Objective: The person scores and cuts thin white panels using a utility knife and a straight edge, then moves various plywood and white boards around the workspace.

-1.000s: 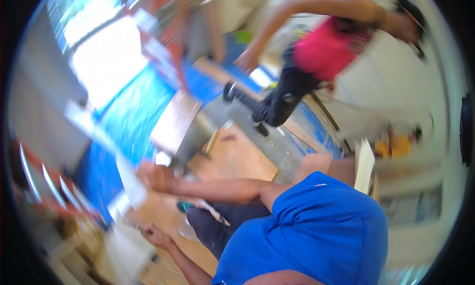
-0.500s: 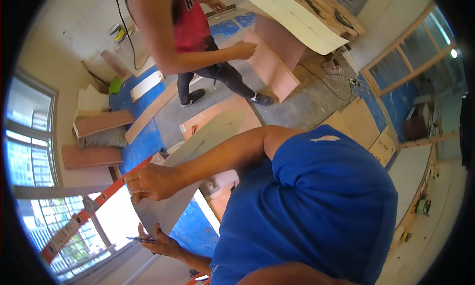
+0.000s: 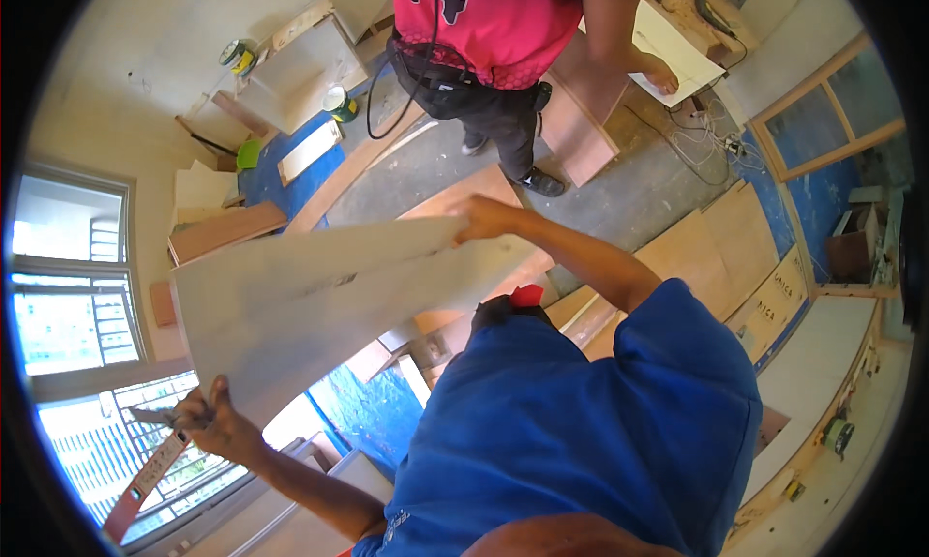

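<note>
A long whitish panel [image 3: 310, 296] with dark smudges is tilted across the space in front of me. My right hand [image 3: 484, 220] is closed on its far right end. At the panel's lower left corner is my left hand [image 3: 218, 426], thumb raised against the edge. Its fingers are closed round a slim grey tool [image 3: 153, 416] that sticks out to the left; its exact kind is unclear. Just below that hand shows part of a red spirit level [image 3: 145, 484]; whether the fingers touch it I cannot tell.
A co-worker in a pink shirt [image 3: 494, 34] stands beyond the panel. Brown boards [image 3: 227, 233] lean by the left window, and wooden sheets [image 3: 697, 257] lie at right. Cables [image 3: 716, 136] trail near a board-topped bench. A paint bucket [image 3: 339, 104] stands at the back.
My right hand has left the red level and moved right to the panel's far end. The panel has swung up and flatter, covering much of the level. The co-worker has shifted right and turned.
</note>
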`<state>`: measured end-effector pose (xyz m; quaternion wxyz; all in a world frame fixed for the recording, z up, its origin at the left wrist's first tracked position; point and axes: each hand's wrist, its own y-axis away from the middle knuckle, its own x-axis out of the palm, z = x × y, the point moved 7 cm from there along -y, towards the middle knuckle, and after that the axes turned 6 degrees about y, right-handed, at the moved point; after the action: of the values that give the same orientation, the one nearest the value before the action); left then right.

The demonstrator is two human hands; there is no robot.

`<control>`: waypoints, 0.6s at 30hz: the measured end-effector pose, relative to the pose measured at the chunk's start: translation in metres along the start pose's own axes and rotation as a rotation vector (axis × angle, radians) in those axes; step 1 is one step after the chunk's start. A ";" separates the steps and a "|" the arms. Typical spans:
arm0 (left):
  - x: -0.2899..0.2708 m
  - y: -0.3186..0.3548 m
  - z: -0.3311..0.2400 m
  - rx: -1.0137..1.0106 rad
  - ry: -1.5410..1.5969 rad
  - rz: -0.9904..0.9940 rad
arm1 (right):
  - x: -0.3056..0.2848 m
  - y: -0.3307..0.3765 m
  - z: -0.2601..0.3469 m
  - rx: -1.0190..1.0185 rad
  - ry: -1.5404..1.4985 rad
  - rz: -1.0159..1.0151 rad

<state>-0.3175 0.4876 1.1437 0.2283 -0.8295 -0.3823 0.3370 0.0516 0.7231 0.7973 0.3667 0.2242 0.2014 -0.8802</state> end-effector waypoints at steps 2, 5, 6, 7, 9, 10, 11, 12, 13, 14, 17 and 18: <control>-0.021 -0.021 -0.010 -0.062 0.023 -0.052 | 0.035 0.008 -0.026 0.123 -0.017 0.049; -0.041 -0.040 0.024 -0.104 0.013 0.010 | 0.098 0.034 -0.065 0.268 -0.282 0.015; -0.050 -0.046 0.035 -0.076 0.015 0.030 | 0.109 0.039 -0.069 0.289 -0.237 -0.010; -0.059 -0.054 0.040 -0.104 0.036 0.018 | 0.115 0.040 -0.069 0.313 -0.188 -0.039; -0.083 -0.065 0.068 -0.136 0.034 -0.016 | 0.126 0.034 -0.059 0.394 -0.099 -0.102; -0.090 -0.074 0.081 -0.073 -0.174 0.014 | 0.134 0.031 -0.063 0.435 -0.082 -0.130; -0.094 -0.074 0.091 -0.125 -0.157 0.004 | 0.122 0.025 -0.056 0.420 -0.062 -0.215; -0.102 -0.072 0.101 -0.181 -0.140 -0.011 | 0.106 0.019 -0.039 0.400 -0.037 -0.294; -0.107 -0.068 0.114 -0.197 -0.086 -0.018 | 0.090 0.016 -0.023 0.379 -0.010 -0.374; -0.104 -0.061 0.138 -0.216 -0.024 -0.016 | 0.064 0.018 -0.010 0.298 0.031 -0.464; -0.080 -0.036 0.219 -0.369 0.176 -0.066 | -0.022 0.028 0.043 0.207 0.317 -0.566; -0.063 -0.025 0.249 -0.433 0.251 -0.094 | -0.045 0.036 0.050 0.286 0.435 -0.511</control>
<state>-0.5426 0.4832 1.0170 0.1065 -0.8759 -0.4522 0.1306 0.0940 0.6984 0.8560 0.0484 0.3977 0.1994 -0.8943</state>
